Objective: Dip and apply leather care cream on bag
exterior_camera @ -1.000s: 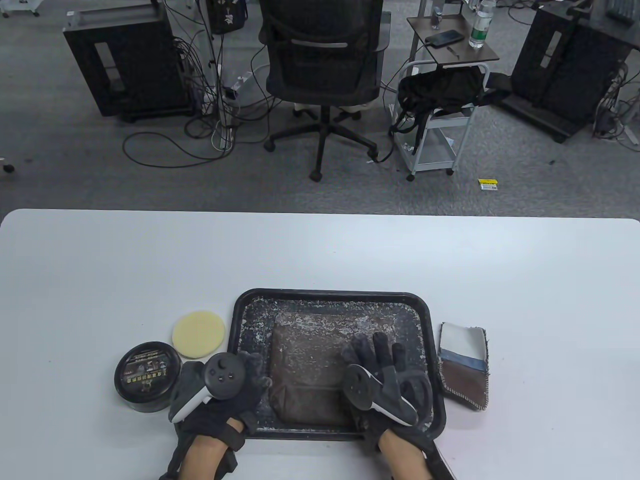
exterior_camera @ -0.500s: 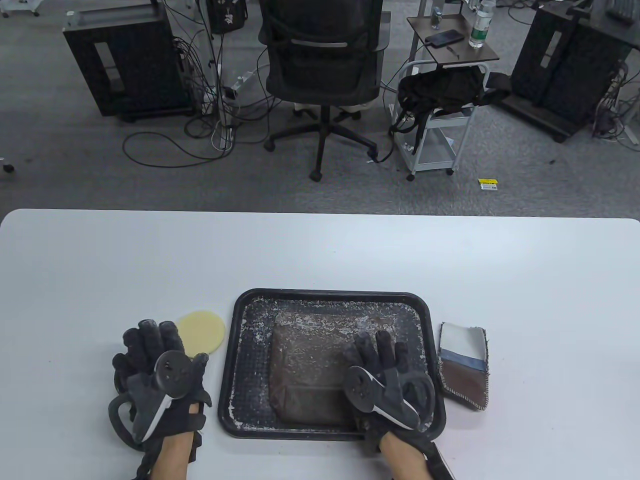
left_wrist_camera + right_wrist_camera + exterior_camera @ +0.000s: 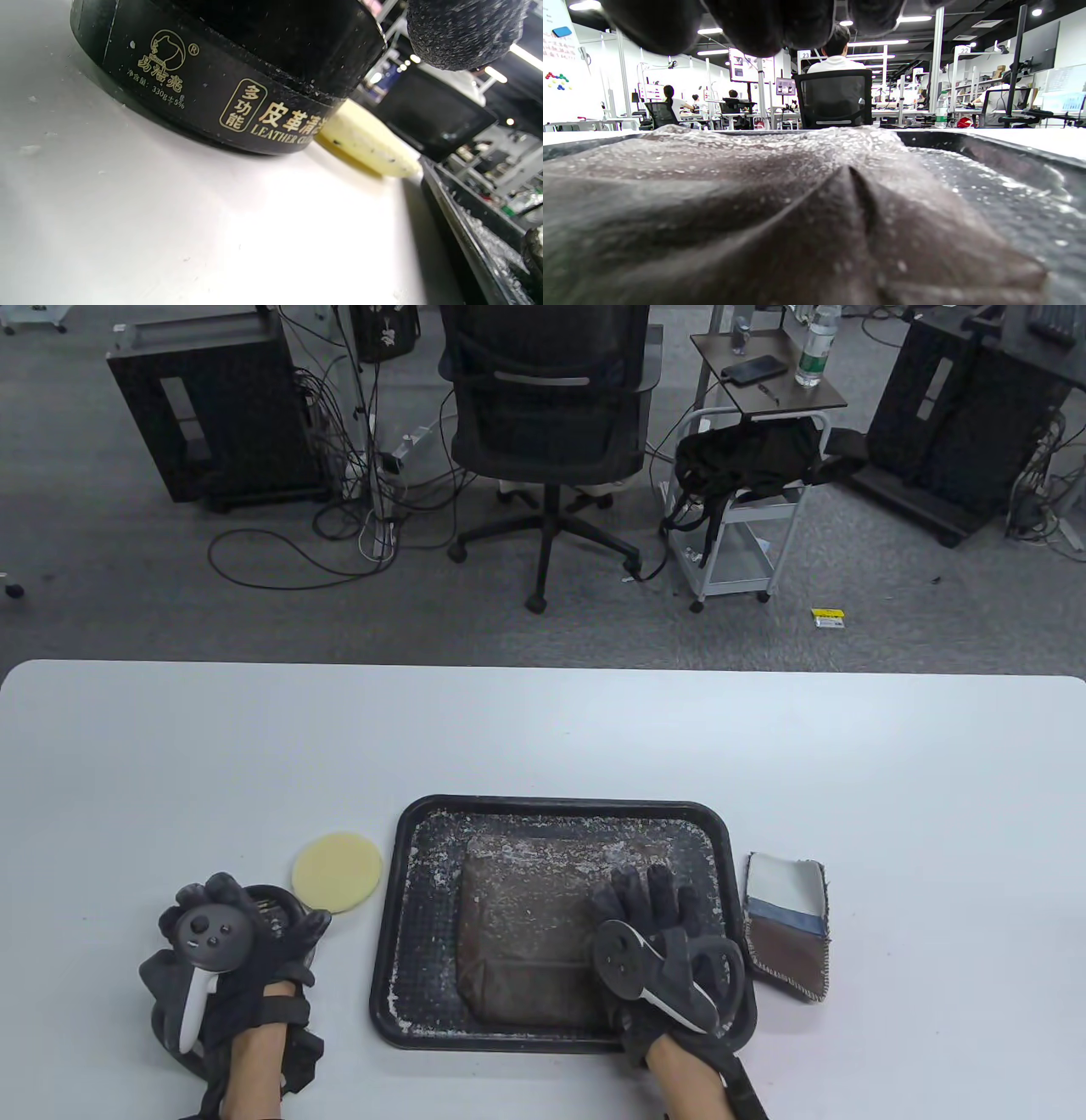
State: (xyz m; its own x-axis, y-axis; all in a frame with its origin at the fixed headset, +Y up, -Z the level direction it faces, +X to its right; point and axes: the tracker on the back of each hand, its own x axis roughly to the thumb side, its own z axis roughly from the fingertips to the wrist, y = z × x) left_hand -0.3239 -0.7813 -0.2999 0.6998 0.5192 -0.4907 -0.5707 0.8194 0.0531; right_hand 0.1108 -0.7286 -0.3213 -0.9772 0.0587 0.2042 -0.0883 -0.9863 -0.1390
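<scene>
Now, L fingers (image 3: 222,891) gripping cream tin (image 3: 220,80)

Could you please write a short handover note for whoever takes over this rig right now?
Left hand: fingers curled over the closed cream tin, gripping it.
Right hand: flat on the brown bag, which lies in the black tray.
Yellow sponge pad: on the table beside the tin, untouched.
Done: bag laid out and steadied.
Left: open the tin, dip the pad, spread cream on the bag.
</scene>
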